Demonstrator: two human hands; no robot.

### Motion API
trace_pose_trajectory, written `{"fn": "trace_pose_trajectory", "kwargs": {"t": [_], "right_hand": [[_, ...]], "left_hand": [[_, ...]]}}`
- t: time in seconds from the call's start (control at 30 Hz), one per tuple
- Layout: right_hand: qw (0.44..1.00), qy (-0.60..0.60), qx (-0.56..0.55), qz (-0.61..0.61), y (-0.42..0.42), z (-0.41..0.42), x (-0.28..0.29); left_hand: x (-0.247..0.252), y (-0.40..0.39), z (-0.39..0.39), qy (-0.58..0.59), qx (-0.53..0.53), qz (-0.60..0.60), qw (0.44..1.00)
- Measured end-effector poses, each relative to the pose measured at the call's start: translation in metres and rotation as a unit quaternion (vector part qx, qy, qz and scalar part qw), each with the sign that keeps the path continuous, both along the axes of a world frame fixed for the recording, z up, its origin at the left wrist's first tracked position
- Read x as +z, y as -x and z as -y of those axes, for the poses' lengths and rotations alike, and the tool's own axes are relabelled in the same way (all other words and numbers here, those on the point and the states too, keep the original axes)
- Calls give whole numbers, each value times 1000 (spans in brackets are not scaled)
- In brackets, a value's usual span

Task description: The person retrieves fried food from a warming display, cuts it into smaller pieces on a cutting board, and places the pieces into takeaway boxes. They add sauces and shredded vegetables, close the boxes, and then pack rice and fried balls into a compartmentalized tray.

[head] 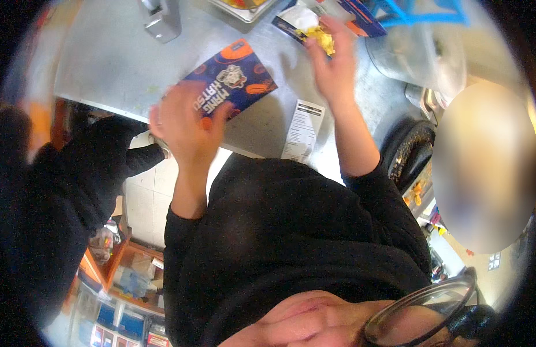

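Note:
My left hand (185, 117) is shut on a blue and orange printed cardboard food box (246, 73), which it tilts above the steel counter; the fingers are blurred. My right hand (335, 60) is at an open carton (289, 19) at the top right, its fingertips around yellow shredded food (322, 39). Whether those fingers pinch the food or the carton edge, I cannot tell. A printed paper receipt (303, 130) lies on the counter between my forearms, near the front edge.
A metal tape dispenser (161, 21) and a steel food tray (246, 13) stand at the back. On the right are a clear plastic container (411, 56), a blue plastic rack (424, 19) and black round pans (406, 147). A person in a black sleeve (90, 169) stands close at left.

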State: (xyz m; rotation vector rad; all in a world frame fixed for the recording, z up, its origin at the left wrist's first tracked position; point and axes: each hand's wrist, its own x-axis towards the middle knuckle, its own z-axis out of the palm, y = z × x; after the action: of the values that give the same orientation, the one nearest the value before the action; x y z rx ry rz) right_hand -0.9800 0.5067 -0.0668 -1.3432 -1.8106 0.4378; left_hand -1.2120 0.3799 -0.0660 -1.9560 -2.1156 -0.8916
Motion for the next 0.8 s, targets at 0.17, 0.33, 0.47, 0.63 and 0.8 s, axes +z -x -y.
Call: {"fn": "trace_pose_trajectory", "kwargs": {"t": [0.17, 0.33, 0.47, 0.63, 0.8], "right_hand": [[872, -149, -199, 421, -50, -40, 36], [930, 75, -91, 348, -75, -42, 35], [942, 169, -50, 284, -69, -10, 50], [920, 380, 27, 89, -52, 68, 60], [932, 355, -70, 16, -88, 48, 53]], "left_hand": [[-21, -40, 20, 119, -60, -259, 957], [-34, -23, 2, 55, -68, -242, 966], [-29, -11, -13, 96, -71, -271, 955], [-2, -62, -19, 28, -317, 170, 933], [-1, -124, -31, 142, -358, 330, 862]]}}
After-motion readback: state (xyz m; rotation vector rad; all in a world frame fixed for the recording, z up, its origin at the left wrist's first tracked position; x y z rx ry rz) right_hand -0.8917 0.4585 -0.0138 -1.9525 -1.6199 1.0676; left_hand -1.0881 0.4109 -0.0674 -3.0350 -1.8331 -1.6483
